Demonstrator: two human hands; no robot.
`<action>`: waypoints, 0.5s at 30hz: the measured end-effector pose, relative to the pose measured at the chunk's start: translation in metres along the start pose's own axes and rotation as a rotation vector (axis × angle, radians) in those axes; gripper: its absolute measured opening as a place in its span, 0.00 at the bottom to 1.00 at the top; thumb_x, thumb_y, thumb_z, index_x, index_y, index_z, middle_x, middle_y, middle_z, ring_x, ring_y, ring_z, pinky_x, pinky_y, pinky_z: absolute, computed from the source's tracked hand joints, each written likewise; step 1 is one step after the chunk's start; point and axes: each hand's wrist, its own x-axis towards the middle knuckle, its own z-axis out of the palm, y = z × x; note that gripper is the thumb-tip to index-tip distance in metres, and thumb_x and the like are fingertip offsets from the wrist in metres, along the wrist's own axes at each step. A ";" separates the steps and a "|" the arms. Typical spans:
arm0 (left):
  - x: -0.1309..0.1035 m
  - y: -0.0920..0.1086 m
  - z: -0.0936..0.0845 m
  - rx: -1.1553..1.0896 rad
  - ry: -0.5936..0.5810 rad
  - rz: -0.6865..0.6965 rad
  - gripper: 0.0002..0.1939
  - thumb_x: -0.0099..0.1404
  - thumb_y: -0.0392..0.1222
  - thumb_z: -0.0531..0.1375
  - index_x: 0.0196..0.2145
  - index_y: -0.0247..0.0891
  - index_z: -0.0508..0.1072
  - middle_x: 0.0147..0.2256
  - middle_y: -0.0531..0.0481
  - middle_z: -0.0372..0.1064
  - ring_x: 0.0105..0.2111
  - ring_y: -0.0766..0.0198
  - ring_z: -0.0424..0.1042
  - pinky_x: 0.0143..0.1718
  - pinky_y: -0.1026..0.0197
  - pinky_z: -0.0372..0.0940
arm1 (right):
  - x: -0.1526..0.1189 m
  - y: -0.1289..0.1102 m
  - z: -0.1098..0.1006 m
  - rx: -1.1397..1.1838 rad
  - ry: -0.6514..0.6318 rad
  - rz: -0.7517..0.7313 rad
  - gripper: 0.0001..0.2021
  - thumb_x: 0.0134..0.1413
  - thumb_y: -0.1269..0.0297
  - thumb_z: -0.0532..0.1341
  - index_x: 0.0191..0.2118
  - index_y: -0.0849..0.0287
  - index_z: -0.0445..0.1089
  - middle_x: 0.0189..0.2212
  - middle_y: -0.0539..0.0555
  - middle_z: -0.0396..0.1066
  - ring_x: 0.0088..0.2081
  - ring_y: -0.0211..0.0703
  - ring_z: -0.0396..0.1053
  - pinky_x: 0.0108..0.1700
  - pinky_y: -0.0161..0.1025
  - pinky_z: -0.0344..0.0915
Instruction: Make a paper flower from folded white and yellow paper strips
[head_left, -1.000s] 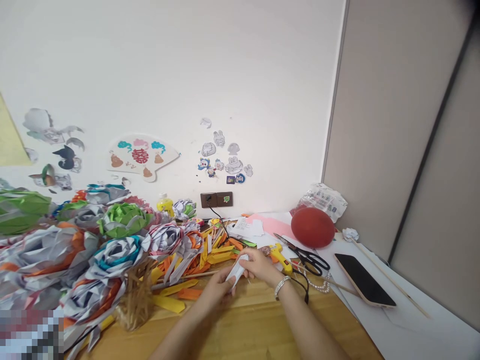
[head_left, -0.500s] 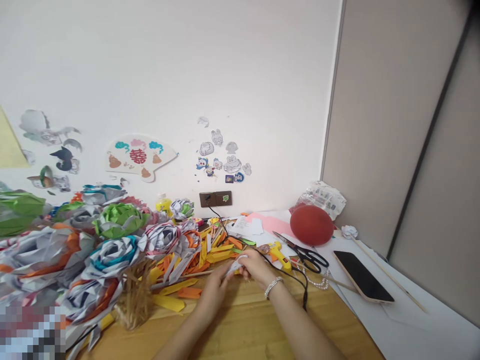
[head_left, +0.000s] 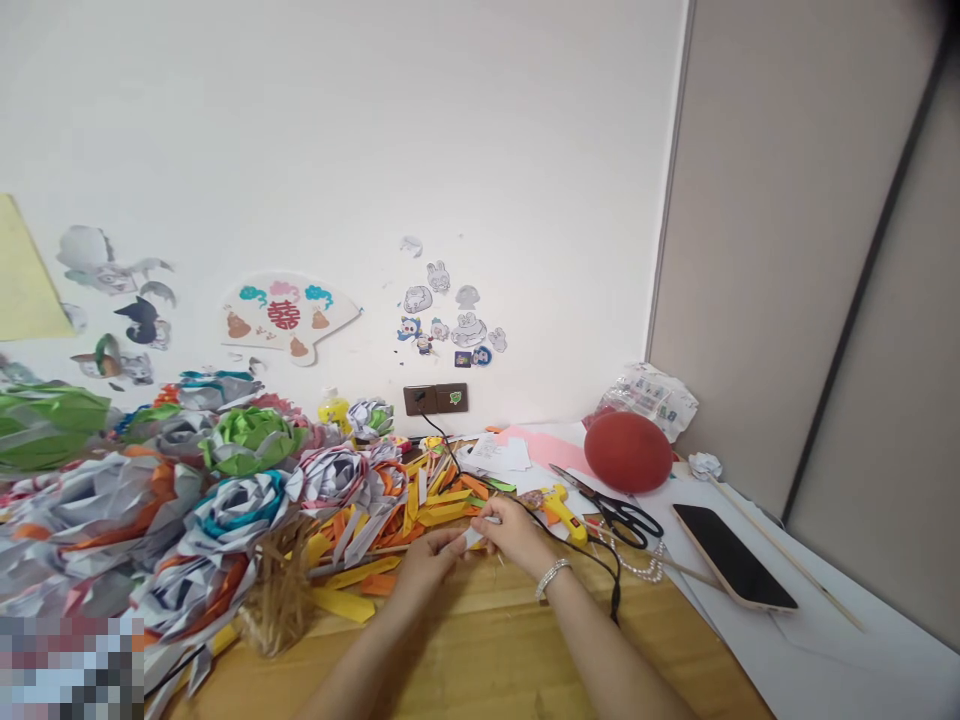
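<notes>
Both hands meet over the wooden table (head_left: pixel 480 660), pinching one small white piece of paper (head_left: pixel 473 538) between them. My left hand (head_left: pixel 429 562) has its fingertips closed on the paper's left side. My right hand (head_left: pixel 512 532), with a beaded bracelet at the wrist, grips it from the right, and part of the paper is hidden behind its fingers. Just beyond lies a heap of folded orange and yellow paper strips (head_left: pixel 442 512). A yellow glue gun (head_left: pixel 561 512) rests to the right of my right hand, its black cord running alongside.
Large folded paper flowers (head_left: pixel 240 510) crowd the left side, beside a clear container of thin brown sticks (head_left: pixel 277 590). On the right are black-handled scissors (head_left: pixel 630 520), a red balloon (head_left: pixel 628 452), a phone (head_left: pixel 733 555) and a long wooden stick (head_left: pixel 787 552). A wall socket (head_left: pixel 435 399) is behind.
The white paper has turned in my fingers and shows less of itself. My hands remain close together. The whole view has shifted slightly, moving the scene a little right.
</notes>
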 end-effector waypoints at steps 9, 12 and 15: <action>-0.001 0.009 -0.012 -0.098 0.050 -0.015 0.21 0.44 0.57 0.63 0.24 0.33 0.71 0.12 0.57 0.62 0.14 0.69 0.59 0.20 0.67 0.51 | 0.003 0.012 -0.007 0.122 -0.109 -0.008 0.15 0.50 0.50 0.56 0.28 0.58 0.61 0.20 0.48 0.68 0.18 0.34 0.62 0.22 0.31 0.56; -0.001 0.000 -0.012 -0.134 -0.080 -0.028 0.21 0.44 0.56 0.64 0.23 0.33 0.68 0.13 0.55 0.65 0.15 0.68 0.63 0.20 0.67 0.53 | 0.000 0.008 -0.011 0.067 -0.108 -0.077 0.14 0.52 0.52 0.55 0.26 0.58 0.62 0.18 0.47 0.65 0.19 0.34 0.60 0.23 0.32 0.55; -0.001 -0.011 -0.011 -0.160 -0.243 -0.045 0.22 0.44 0.57 0.64 0.24 0.32 0.68 0.16 0.51 0.68 0.16 0.66 0.66 0.20 0.67 0.53 | -0.003 0.003 -0.011 -0.115 -0.138 -0.106 0.11 0.51 0.56 0.57 0.24 0.58 0.64 0.17 0.46 0.63 0.20 0.36 0.59 0.24 0.32 0.54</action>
